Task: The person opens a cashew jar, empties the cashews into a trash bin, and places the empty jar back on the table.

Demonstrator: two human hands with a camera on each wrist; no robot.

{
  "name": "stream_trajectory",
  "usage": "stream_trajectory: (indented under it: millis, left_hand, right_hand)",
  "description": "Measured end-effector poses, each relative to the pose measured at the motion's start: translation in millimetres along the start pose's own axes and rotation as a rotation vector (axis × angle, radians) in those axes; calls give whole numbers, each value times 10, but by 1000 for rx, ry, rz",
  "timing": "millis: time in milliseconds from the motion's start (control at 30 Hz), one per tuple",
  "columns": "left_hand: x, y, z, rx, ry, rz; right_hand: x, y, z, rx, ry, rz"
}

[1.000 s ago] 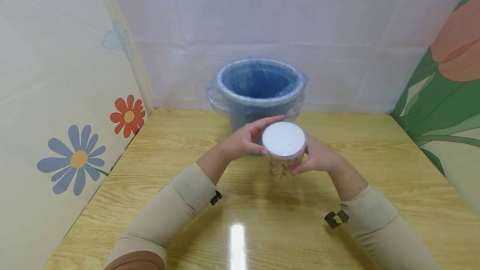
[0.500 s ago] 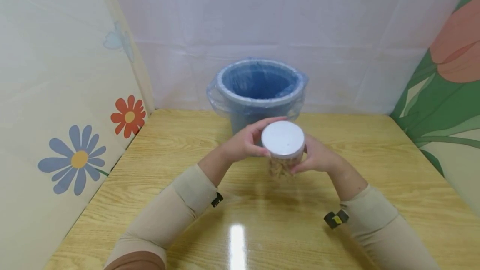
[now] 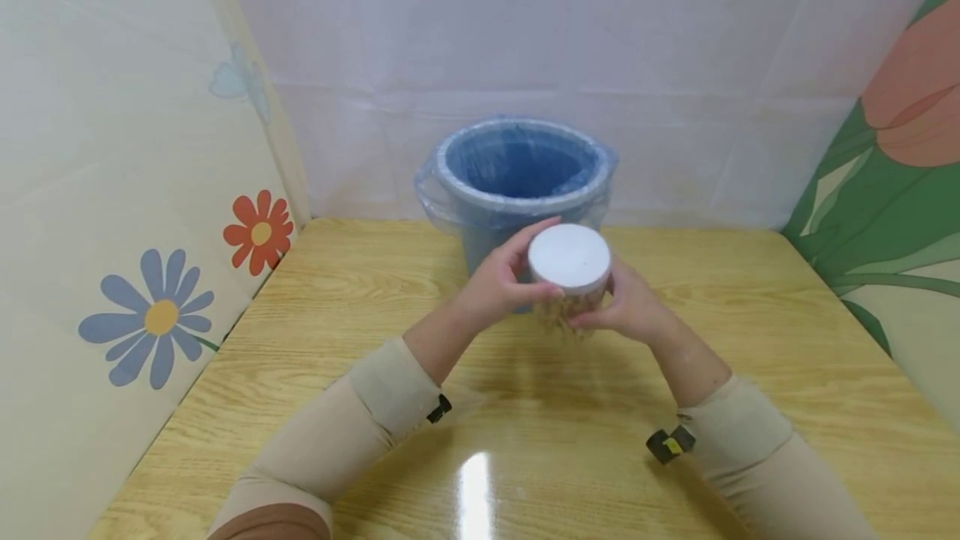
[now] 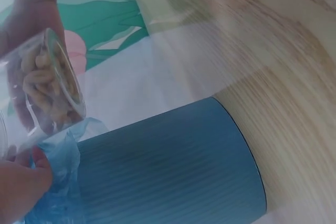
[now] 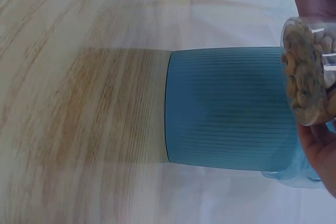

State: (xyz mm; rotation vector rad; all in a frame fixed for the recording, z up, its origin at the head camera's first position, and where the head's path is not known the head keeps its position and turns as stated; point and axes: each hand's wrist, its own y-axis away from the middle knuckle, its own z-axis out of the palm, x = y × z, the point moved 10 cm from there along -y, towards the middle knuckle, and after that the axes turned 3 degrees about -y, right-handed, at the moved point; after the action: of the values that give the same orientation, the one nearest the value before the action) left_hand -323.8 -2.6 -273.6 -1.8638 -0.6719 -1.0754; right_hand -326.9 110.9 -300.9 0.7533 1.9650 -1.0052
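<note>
Between my two hands, a clear jar (image 3: 564, 311) with a white lid (image 3: 570, 255) is held above the table, in front of the bin. My left hand (image 3: 497, 283) grips it at the lid, thumb across the near edge and fingers behind. Lower on the jar, my right hand (image 3: 636, 304) holds the clear body. Pale brown curled pieces (image 4: 42, 85) fill much of the jar in the left wrist view; in the right wrist view they show through the jar's base (image 5: 302, 72). The lid appears to be on the jar. Some fingers are hidden behind it.
A blue ribbed bin (image 3: 480, 244), lined with a clear bluish bag (image 3: 435, 194), stands behind the hands near the back of the wood-grain table (image 3: 360, 273). A white sheet (image 3: 465, 23) hangs behind it. Flower-printed panels (image 3: 112, 148) border the sides.
Both hands and the jar have moved slightly up and away, nearer the bin. My left thumb has shifted further across the lid's near edge.
</note>
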Motion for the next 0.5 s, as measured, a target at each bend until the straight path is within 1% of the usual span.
stream_trajectory:
  millis: [67, 133, 233, 300, 433, 500]
  left_hand:
    - [-2, 5, 0, 13, -9, -7]
    - [5, 12, 0, 11, -14, -3]
    - [16, 20, -1, -14, 1, 13]
    - [33, 20, 1, -46, 20, 35]
    - [65, 25, 29, -142, 72, 91]
    - [80, 37, 43, -192, 97, 116]
  right_hand:
    - [2, 0, -4, 14, 4, 8]
    - [2, -1, -4, 19, -1, 12]
    - [-24, 0, -3, 14, -17, 3]
    - [-39, 1, -4, 5, -34, -5]
    - [-70, 10, -6, -28, -53, -28]
    - [-99, 15, 8, -59, -55, -49]
